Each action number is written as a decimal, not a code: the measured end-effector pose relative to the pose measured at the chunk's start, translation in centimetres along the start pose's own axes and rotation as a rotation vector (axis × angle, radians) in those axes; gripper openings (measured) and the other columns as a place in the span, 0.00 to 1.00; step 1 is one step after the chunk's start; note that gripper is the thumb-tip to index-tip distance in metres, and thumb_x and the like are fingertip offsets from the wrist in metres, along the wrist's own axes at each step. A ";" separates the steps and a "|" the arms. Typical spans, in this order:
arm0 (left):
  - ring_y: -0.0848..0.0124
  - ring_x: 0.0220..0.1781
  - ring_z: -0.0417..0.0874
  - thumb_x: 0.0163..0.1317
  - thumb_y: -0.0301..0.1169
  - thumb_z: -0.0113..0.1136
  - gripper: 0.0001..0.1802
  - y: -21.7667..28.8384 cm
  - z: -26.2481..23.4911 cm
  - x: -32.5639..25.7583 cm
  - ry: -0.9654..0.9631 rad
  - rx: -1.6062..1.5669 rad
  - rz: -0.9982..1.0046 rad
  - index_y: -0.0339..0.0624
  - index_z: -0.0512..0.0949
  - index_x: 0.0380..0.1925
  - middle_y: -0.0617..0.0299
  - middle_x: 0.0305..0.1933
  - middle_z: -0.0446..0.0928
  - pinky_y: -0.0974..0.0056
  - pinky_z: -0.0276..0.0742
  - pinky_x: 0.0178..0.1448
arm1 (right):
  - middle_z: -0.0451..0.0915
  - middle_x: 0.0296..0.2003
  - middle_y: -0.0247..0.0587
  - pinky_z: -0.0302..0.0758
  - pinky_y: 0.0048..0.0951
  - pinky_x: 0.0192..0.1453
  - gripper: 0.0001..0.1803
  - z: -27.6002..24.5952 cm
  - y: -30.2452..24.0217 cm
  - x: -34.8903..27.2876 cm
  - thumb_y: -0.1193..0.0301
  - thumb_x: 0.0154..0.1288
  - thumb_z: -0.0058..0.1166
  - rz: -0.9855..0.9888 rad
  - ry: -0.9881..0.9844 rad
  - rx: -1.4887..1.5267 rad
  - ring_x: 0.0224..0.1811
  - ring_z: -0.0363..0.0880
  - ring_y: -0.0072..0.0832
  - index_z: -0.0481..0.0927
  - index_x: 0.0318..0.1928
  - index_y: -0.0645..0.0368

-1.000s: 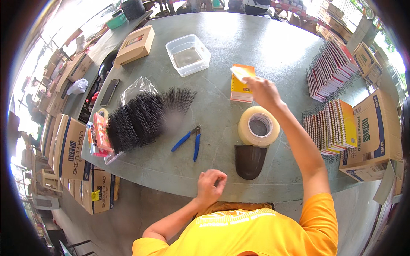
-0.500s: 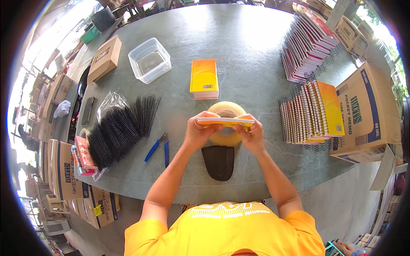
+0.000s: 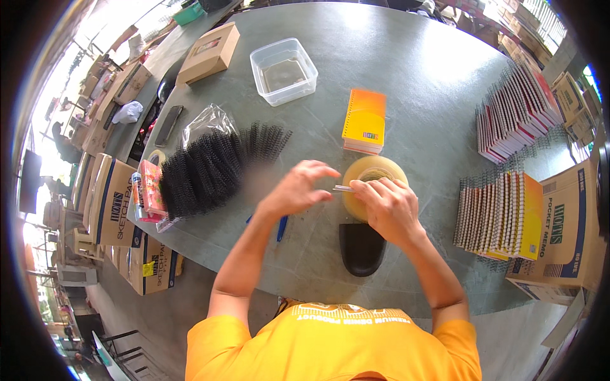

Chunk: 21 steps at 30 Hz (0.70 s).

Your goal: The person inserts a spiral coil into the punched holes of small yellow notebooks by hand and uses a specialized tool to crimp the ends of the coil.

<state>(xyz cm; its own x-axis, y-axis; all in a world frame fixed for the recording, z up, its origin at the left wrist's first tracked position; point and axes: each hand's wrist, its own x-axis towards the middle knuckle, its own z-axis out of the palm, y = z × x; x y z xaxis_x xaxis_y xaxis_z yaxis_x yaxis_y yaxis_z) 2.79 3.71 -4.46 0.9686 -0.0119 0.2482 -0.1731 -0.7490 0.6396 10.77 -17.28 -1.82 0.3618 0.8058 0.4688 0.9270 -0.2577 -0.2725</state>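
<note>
My right hand (image 3: 389, 206) grips a small notebook (image 3: 344, 188), which shows only as a thin edge poking out left of the fingers. It is held over a wide roll of clear tape (image 3: 395, 170). To its left, my left hand (image 3: 295, 190) is open, thumb and fingers apart, with nothing in it. A black rounded pad (image 3: 362, 251) lies just below the roll. Beyond the roll stands a short stack of yellow-orange notebooks (image 3: 365, 120). Under my left forearm, blue-handled pliers (image 3: 283, 228) are partly hidden. A heap of black spiral coils (image 3: 200, 174) lies farther left.
Yellow spiral-bound notebooks (image 3: 532, 216) stand in a row at the right, with red-covered ones (image 3: 518, 120) behind. A cardboard box (image 3: 572, 222) is at the right edge. A clear plastic tub (image 3: 283, 73) and a brown box (image 3: 208, 54) sit at the back left.
My left hand has let go of the notebook and moved left, opening. The notebook stays in my right hand. The whole view has swung left, so the table's things appear farther right.
</note>
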 end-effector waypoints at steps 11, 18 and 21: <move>0.49 0.45 0.77 0.57 0.35 0.58 0.17 -5.6 0.1 -2.4 0.176 0.412 -0.578 0.35 0.75 0.42 0.45 0.40 0.76 0.50 0.72 0.49 | 0.83 0.30 0.28 0.71 0.28 0.30 0.08 -0.4 2.4 1.4 0.74 0.51 0.56 0.024 0.153 -0.019 0.32 0.81 0.26 0.78 0.34 0.48; 0.55 0.40 0.79 0.56 0.30 0.60 0.16 -1.5 -3.1 -1.6 0.384 0.358 -0.467 0.35 0.71 0.43 0.49 0.36 0.76 0.55 0.75 0.43 | 0.82 0.30 0.34 0.73 0.33 0.32 0.07 -1.0 2.7 2.4 0.74 0.54 0.53 0.107 0.051 0.115 0.32 0.81 0.33 0.79 0.35 0.50; 0.68 0.37 0.79 0.54 0.25 0.63 0.18 0.8 -4.7 -1.2 0.496 0.261 -0.382 0.38 0.74 0.45 0.57 0.35 0.76 0.65 0.75 0.42 | 0.82 0.30 0.37 0.75 0.35 0.35 0.08 -0.3 2.7 2.4 0.73 0.56 0.54 0.159 -0.023 0.128 0.32 0.81 0.37 0.81 0.37 0.51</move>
<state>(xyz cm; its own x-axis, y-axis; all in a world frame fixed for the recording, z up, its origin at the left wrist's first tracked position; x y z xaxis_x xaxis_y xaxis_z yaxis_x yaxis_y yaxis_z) 0.66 6.23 -0.81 0.7459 0.5445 0.3836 0.2744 -0.7759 0.5680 14.17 -16.18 -1.14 0.4991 0.7727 0.3922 0.8377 -0.3143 -0.4467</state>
